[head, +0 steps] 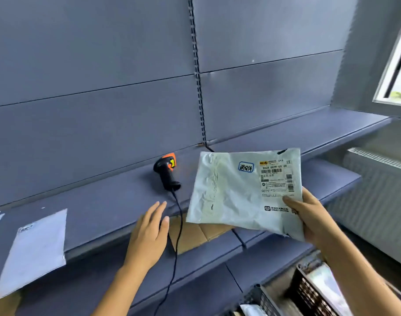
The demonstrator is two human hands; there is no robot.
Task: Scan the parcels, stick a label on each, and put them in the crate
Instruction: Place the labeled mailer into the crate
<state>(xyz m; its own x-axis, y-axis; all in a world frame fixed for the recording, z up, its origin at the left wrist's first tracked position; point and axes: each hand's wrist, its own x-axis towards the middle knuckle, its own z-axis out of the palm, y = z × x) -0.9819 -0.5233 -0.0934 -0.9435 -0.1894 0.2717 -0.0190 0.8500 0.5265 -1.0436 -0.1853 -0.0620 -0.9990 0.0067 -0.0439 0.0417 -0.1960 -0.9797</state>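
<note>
My right hand (308, 217) grips a pale grey poly-mailer parcel (231, 192) by its lower right corner and holds it above the shelf, printed shipping label and blue stamp facing up. A black and orange barcode scanner (167, 173) lies on the blue shelf (103, 201), its black cable hanging over the front edge. My left hand (149, 233) hovers with straight fingers just below and left of the scanner, touching nothing. A dark slatted crate (306, 290) sits at the bottom right, with parcels partly visible inside.
A white parcel (35, 249) lies on the shelf's left end, overhanging the edge, with another one cut off at the far left. Brown cardboard (195, 233) lies on the lower shelf under the held parcel. A radiator (377, 201) and window (397, 65) stand to the right.
</note>
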